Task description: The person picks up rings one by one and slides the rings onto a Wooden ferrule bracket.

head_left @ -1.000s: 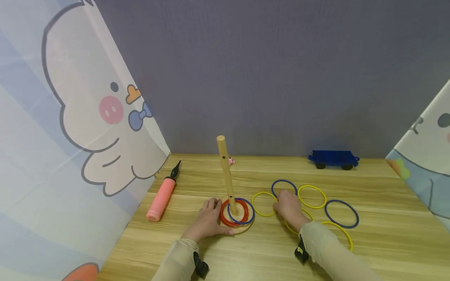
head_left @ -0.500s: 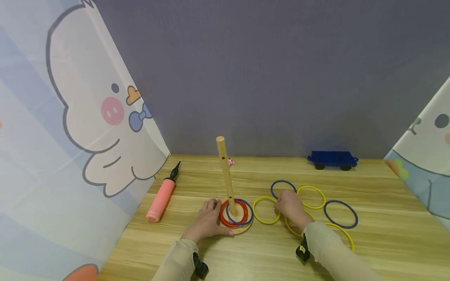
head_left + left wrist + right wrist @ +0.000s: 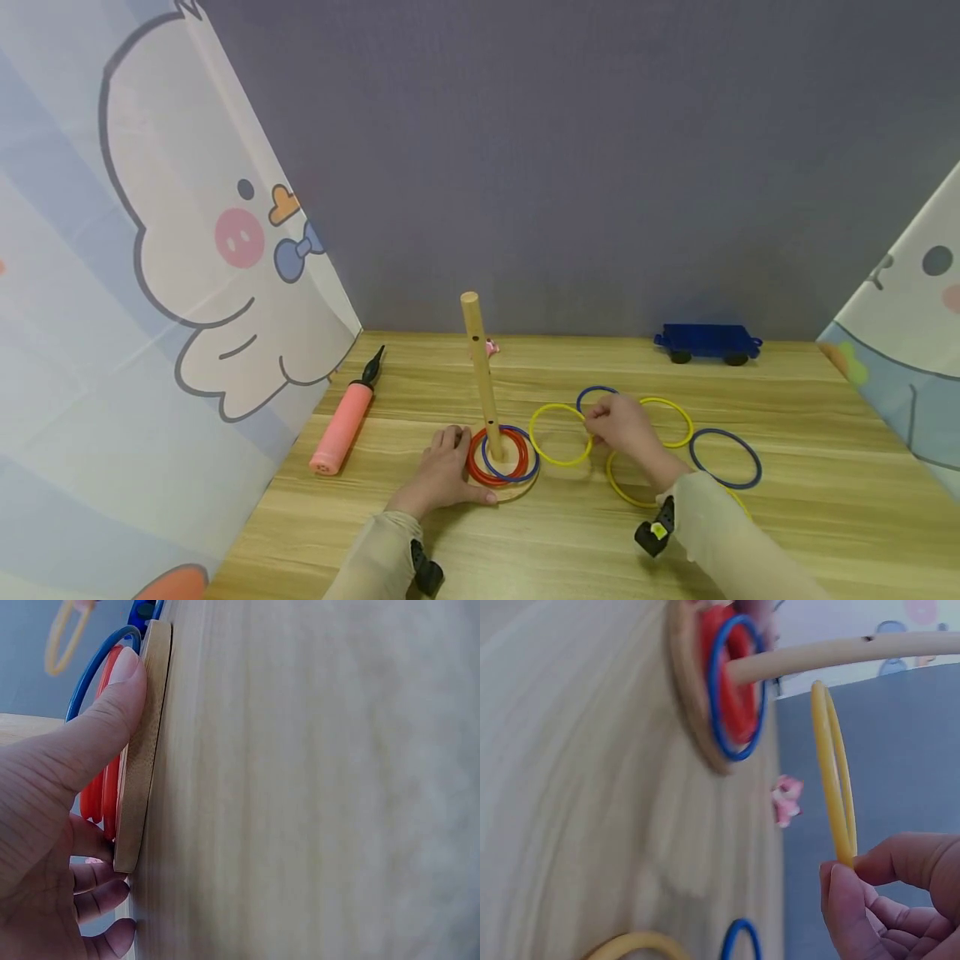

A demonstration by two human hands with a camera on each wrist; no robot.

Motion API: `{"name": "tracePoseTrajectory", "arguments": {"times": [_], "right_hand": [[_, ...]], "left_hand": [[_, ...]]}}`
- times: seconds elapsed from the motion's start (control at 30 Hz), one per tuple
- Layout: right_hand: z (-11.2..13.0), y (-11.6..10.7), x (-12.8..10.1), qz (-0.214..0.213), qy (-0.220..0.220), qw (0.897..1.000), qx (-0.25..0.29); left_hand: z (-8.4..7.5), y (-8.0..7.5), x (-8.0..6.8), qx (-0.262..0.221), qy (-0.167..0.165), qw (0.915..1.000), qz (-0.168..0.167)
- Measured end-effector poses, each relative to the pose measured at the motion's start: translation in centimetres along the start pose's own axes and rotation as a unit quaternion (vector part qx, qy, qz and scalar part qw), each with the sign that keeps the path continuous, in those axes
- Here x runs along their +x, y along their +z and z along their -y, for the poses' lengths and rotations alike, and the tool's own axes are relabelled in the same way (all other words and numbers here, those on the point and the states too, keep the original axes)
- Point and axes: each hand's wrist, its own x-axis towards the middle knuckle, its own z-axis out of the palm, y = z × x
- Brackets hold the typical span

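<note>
A wooden peg point(image 3: 482, 375) stands upright on a round wooden base point(image 3: 142, 765). Red rings point(image 3: 739, 716) and one blue ring point(image 3: 715, 697) lie around the foot of the peg. My left hand point(image 3: 442, 475) holds the base at its left side, with the thumb along the near rim and the fingers round the far side. Between thumb and finger, my right hand point(image 3: 622, 425) pinches a yellow ring point(image 3: 826, 765). That ring hangs tilted above the table, right of the peg and apart from it.
Loose on the table to the right lie a blue ring point(image 3: 759, 467), yellow rings point(image 3: 690, 425) and another blue ring point(image 3: 592, 388), partly behind my right hand. A blue toy wagon point(image 3: 708, 342) and small pink toy point(image 3: 491, 347) stand farther back; a pink hand pump point(image 3: 345, 429) lies left.
My right hand has lifted the yellow ring off the table, raising and tilting it. My left hand has stayed at the base.
</note>
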Motion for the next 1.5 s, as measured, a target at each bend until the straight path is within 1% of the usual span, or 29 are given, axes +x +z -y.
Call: {"name": "tracePoseTrajectory", "arguments": {"times": [0.13, 0.27, 0.47, 0.67, 0.87, 0.97, 1.07, 1.2, 1.5], "right_hand": [[1.1, -0.5, -0.5, 0.019, 0.004, 0.997, 0.074], [2.4, -1.0, -1.1, 0.035, 0.006, 0.99, 0.136], [4.5, -2.2, -2.1, 0.06, -0.01, 0.985, 0.164], [6.5, -3.2, -3.1, 0.084, -0.032, 0.978, 0.19], [8.3, -4.1, -4.1, 0.096, -0.062, 0.971, 0.211], [9.3, -4.5, -4.6, 0.1, -0.069, 0.966, 0.227], [10.3, -4.7, -5.0, 0.097, -0.074, 0.962, 0.245], [11.6, -5.0, -5.3, 0.083, -0.087, 0.955, 0.269], [14.4, -5.8, -5.8, 0.048, -0.12, 0.937, 0.325]], "left_hand": [[0.1, 0.1, 0.1, 0.007, -0.001, 1.0, 0.002], [0.2, 0.1, 0.1, 0.01, 0.0, 0.9999, 0.001], [0.1, 0.0, 0.2, 0.002, -0.002, 1.0, 0.004], [0.1, 0.0, 0.2, 0.008, -0.001, 1.0, 0.004], [0.1, 0.1, 0.2, 0.012, 0.0, 0.9999, 0.005], [0.1, 0.1, 0.2, 0.012, 0.002, 0.9999, 0.003], [0.2, 0.1, 0.1, 0.017, 0.003, 0.9998, 0.001], [0.2, 0.1, 0.1, 0.024, 0.005, 0.9997, -0.001], [0.1, 0.0, 0.0, 0.022, 0.004, 0.9998, 0.004]]}}
